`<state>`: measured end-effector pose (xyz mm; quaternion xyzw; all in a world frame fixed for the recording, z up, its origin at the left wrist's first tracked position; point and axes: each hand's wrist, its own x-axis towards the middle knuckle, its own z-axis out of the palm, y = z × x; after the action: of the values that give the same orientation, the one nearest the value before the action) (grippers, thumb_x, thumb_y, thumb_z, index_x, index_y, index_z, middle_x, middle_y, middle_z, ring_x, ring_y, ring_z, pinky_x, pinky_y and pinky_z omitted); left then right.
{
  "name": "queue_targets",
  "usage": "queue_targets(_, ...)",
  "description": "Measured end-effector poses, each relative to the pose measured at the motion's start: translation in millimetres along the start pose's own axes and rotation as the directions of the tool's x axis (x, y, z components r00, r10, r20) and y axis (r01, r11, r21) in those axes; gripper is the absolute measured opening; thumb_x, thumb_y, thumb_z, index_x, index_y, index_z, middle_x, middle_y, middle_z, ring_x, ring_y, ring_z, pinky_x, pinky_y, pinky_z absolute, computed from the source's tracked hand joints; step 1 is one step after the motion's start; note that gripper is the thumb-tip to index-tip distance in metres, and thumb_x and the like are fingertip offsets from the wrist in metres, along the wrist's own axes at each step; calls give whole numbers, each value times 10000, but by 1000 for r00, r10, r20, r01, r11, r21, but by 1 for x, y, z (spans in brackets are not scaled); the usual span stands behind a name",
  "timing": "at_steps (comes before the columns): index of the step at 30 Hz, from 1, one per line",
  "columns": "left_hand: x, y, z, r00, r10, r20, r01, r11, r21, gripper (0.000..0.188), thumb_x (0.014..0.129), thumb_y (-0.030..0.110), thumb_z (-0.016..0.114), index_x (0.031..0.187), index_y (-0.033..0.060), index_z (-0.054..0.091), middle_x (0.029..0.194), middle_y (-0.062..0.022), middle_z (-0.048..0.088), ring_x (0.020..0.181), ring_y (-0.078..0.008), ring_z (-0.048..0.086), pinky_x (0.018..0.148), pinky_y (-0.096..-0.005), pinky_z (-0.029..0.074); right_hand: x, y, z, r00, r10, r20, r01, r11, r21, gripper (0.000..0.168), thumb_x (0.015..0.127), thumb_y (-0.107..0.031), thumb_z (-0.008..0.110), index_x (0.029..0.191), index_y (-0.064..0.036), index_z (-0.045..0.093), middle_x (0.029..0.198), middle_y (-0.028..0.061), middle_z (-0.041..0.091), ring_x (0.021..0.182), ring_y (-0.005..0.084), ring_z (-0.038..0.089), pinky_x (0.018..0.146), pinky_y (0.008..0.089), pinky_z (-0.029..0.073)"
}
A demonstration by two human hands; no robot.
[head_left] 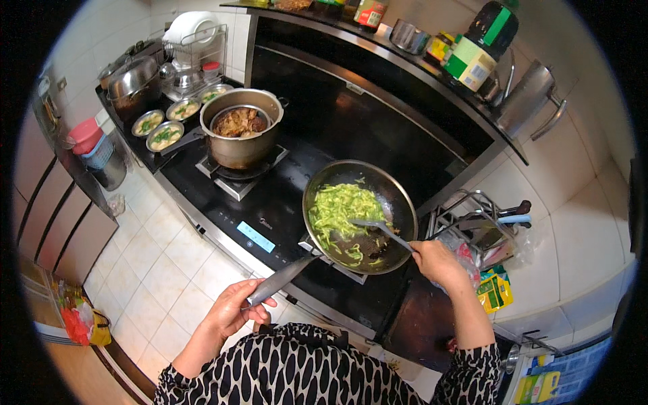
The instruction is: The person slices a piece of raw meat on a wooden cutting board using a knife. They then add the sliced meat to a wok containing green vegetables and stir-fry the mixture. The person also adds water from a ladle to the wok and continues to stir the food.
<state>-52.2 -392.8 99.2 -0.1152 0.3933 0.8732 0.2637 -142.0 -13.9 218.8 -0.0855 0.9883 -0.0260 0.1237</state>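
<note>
My left hand (237, 310) grips the dark grey handle (283, 277) of a frying pan (400, 202) over the right burner of a black gas stove (202, 197). Shredded green vegetable (349, 205), perhaps zucchini, is heaped in the pan's far left part, with a few loose shreds lower down. In my right hand (441, 262), at the pan's right rim, is a grey spatula (387, 232). Its blade touches the right edge of the heap. My palm hides the end of the spatula's handle.
A pot (240, 147) of browned meat stands on the left burner. Several small metal bowls of food (166, 135) sit beyond it, near a lidded steel pot (132, 81). A shelf (324, 23) with bottles overhangs the back. Right of the stove is a wire utensil rack (468, 215).
</note>
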Motion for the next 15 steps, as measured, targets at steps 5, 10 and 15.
queue_targets(5, 0, -1, 0, 1000, -13, -7, 13, 1000, -13, 406, 958, 284, 435, 1189, -49, 464, 872, -207, 634, 582, -202, 636, 552, -291, 563, -19, 7, -11, 996, 2, -94, 1, 999, 38, 211, 844, -146, 526, 1013, -64, 623, 851, 249, 616, 853, 410, 590, 769, 480, 470)
queue_targets(10, -1, 2, 5, 1000, 6, -4, -5, 1000, 24, 427, 961, 305, 420, 1179, -59, 468, 873, -206, 633, 583, -194, 636, 554, -286, 564, -16, -17, -6, 999, 35, -33, -37, 997, -66, 186, 841, -138, 522, 976, -46, 611, 842, 235, 622, 845, 402, 600, 748, 484, 477)
queue_targets(15, -1, -5, -4, 999, -9, -33, 8, 1000, -22, 526, 957, 398, 388, 1165, -77, 471, 880, -206, 631, 584, -188, 633, 556, -280, 564, -29, -8, -13, 993, 100, -66, -101, 995, -11, 241, 841, -129, 523, 1058, -68, 609, 882, 246, 617, 863, 402, 593, 785, 485, 462)
